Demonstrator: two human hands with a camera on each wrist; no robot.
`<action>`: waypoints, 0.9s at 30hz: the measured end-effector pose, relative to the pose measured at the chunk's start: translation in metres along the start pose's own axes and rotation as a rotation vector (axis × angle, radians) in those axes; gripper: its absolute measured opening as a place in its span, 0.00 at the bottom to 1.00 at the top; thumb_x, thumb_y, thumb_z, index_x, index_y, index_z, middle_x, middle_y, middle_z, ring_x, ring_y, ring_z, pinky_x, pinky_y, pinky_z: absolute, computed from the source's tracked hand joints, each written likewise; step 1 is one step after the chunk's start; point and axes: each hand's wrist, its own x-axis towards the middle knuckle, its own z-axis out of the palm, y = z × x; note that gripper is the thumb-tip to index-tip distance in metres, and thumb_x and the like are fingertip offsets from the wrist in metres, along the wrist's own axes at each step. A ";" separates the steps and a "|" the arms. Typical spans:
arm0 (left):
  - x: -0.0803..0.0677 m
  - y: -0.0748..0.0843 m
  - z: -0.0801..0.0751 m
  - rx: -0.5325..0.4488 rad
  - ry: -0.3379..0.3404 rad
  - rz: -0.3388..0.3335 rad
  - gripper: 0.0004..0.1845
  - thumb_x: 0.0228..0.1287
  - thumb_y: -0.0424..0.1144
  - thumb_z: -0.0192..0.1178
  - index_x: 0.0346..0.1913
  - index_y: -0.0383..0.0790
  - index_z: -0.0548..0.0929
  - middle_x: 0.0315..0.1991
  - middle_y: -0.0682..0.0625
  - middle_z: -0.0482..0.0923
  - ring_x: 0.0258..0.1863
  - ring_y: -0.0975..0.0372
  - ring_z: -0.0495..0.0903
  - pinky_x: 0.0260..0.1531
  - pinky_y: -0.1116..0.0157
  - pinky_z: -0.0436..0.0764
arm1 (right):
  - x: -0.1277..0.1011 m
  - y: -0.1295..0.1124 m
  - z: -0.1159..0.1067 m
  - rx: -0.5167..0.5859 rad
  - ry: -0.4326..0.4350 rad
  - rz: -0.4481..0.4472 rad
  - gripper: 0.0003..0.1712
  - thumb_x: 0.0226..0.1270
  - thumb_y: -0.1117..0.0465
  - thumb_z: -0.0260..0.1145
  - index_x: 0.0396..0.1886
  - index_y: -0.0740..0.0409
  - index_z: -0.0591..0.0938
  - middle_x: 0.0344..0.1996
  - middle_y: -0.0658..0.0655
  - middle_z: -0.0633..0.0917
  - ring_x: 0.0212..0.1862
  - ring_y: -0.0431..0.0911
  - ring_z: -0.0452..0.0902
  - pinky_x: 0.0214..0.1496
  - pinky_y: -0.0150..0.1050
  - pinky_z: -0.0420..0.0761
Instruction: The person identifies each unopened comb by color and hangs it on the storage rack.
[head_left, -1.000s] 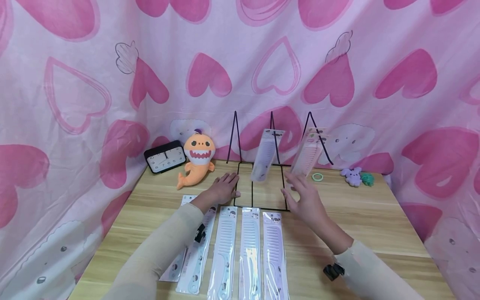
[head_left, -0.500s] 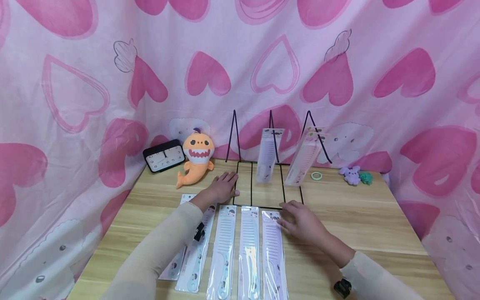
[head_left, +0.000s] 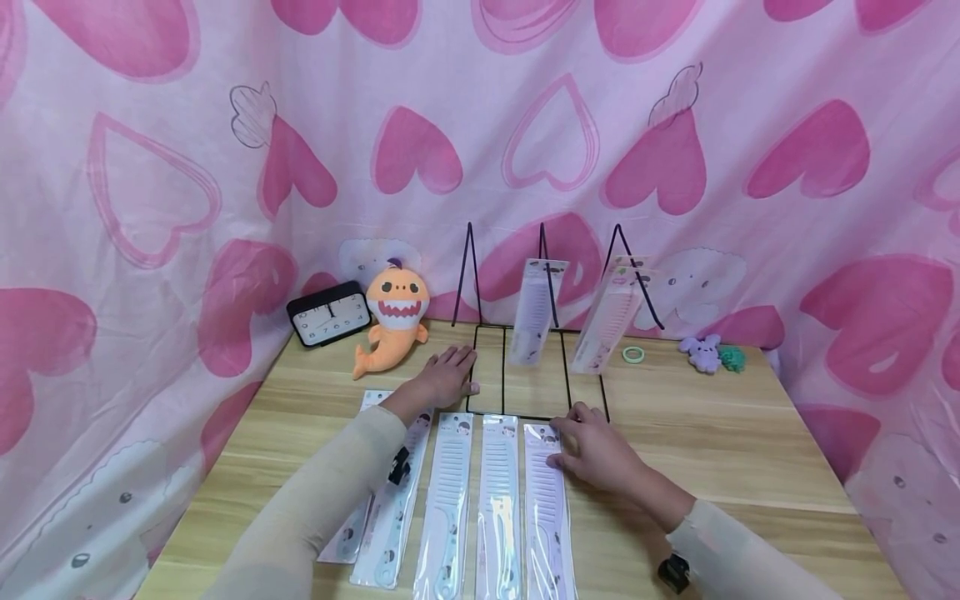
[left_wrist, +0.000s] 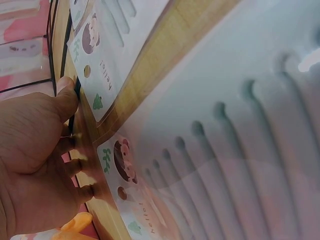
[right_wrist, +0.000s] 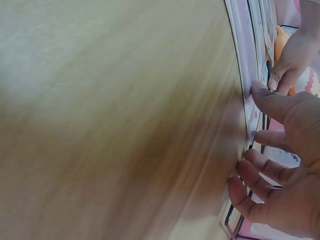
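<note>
My right hand [head_left: 597, 448] is at the top end of a packaged purple comb [head_left: 547, 500], lying flat on the table. In the right wrist view its thumb [right_wrist: 260, 92] touches the package edge and the index finger is by the top corner, a gap between them. My left hand [head_left: 446, 377] lies at the left side of a black wire display rack [head_left: 503, 367], fingers extended, thumb by the front wire. One packaged purple comb [head_left: 532, 308] hangs on the rack's middle hook; packaged pink combs [head_left: 606, 321] hang on the right hook. The left hook bears nothing.
Several more packaged combs [head_left: 450, 483] lie in a row in front of the rack, the leftmost partly under my left forearm. A clock [head_left: 330, 315] and an orange shark plush [head_left: 397, 312] stand back left. A green ring [head_left: 633, 355] and a purple bunny figure [head_left: 702, 354] lie right.
My right hand has moved from beside the hanging pink combs down and toward me to the purple comb's top end. The hanging purple comb has swung slightly right and settled. My left hand stays put.
</note>
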 end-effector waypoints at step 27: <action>0.025 -0.020 0.021 -0.010 0.009 0.006 0.44 0.88 0.60 0.51 0.92 0.44 0.49 0.94 0.46 0.41 0.93 0.44 0.39 0.89 0.35 0.47 | 0.006 -0.013 0.004 0.194 0.048 0.108 0.29 0.59 0.63 0.88 0.58 0.54 0.84 0.38 0.48 0.81 0.39 0.41 0.74 0.41 0.35 0.77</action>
